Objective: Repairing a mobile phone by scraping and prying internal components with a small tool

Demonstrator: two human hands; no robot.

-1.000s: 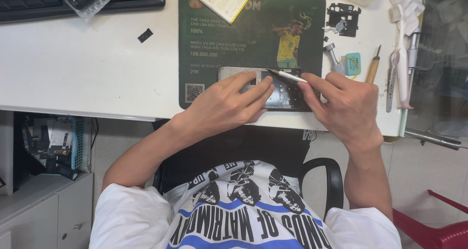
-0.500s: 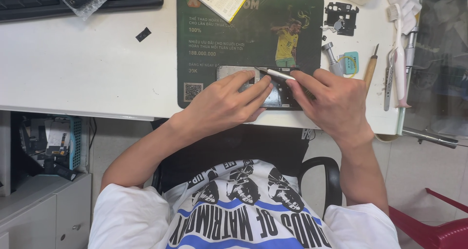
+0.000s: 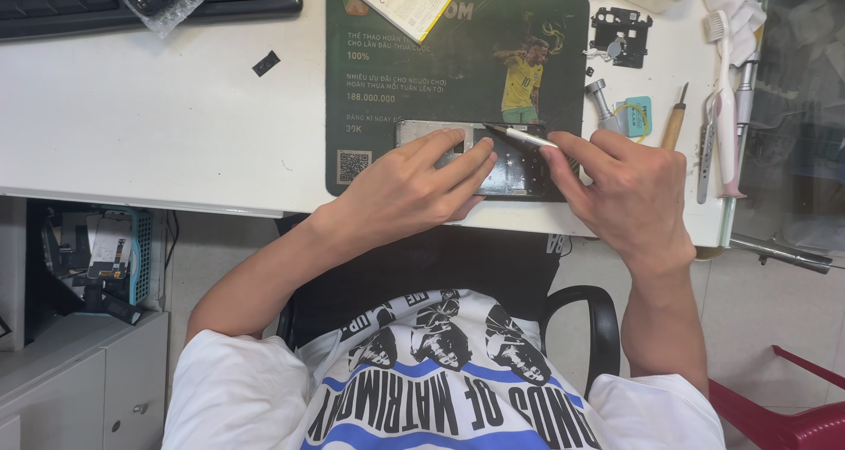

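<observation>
Slightly leftward, the metal tool gripped by the right hand has been shifted over the opened phone, pinned by the left hand near the table's front edge; disassembly appears unfinished.

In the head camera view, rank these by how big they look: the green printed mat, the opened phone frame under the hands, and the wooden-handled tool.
1. Green printed mat, clearly largest.
2. Opened phone frame, partly hidden by the left hand and right hand.
3. Wooden-handled tool, smallest.
</observation>
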